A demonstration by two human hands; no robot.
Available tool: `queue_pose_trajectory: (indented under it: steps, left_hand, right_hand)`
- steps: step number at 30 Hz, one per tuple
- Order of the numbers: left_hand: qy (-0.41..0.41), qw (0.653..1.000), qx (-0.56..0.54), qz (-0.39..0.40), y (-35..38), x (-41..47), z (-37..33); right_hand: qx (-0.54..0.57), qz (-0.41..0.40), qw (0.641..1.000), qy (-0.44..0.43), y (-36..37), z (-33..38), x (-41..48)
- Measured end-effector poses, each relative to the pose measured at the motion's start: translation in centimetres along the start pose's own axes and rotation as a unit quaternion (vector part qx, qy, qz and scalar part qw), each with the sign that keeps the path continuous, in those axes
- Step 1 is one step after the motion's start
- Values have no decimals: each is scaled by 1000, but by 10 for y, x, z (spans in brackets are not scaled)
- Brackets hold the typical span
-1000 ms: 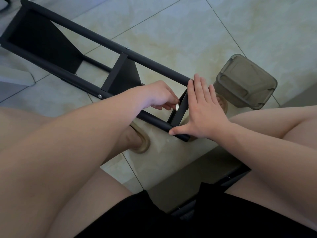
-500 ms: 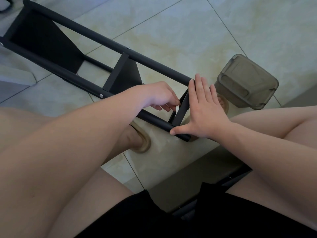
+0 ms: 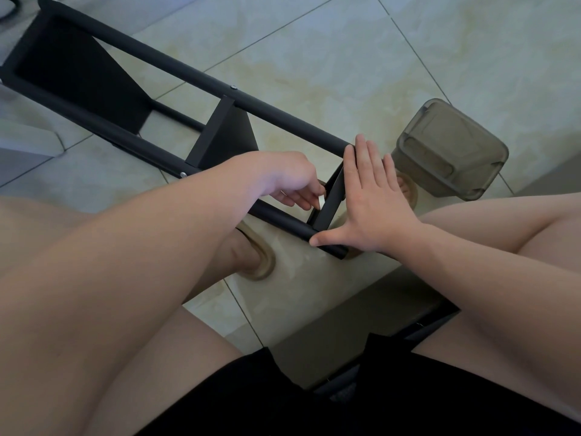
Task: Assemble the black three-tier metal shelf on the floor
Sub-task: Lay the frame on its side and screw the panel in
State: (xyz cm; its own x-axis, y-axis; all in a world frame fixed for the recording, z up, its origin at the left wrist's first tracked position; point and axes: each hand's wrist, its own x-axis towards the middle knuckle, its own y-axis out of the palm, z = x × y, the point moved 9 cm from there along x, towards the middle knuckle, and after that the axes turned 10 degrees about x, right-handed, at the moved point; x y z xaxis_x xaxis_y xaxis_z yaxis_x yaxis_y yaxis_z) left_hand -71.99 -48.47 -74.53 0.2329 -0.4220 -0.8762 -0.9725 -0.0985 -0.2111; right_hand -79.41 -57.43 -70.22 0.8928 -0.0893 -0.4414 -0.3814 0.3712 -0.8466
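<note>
The black metal shelf lies on its side on the tiled floor, its two long poles running from the top left toward my knees. Two tiers sit fixed between the poles. A third black tier stands between the pole ends nearest me. My right hand presses flat against that tier's outer face, fingers straight, thumb on the near pole. My left hand reaches in from the other side with curled fingers at the tier's inner face; what they hold is hidden.
A translucent grey plastic container lies on the floor just right of the shelf's end. My bare legs frame the work area, with a beige slipper under the near pole. A pale grey object sits at the left edge.
The hands and shelf hold almost the same position; my left fingers have shifted slightly at the tier's inner side.
</note>
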Motion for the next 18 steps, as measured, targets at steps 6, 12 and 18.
queue_pose_trajectory:
  steps: [6,12,18]
  left_hand:
    - [8,999,42,8,-2,-1,-1]
    - [25,996,89,12,-4,-3,0]
    - [31,990,138,23,-7,-6,1]
  right_hand:
    - [1,1,1000,-3,1,1,0]
    - [5,0,1000,-3,1,1,0]
    - [5,3,1000,-3,2,1,0]
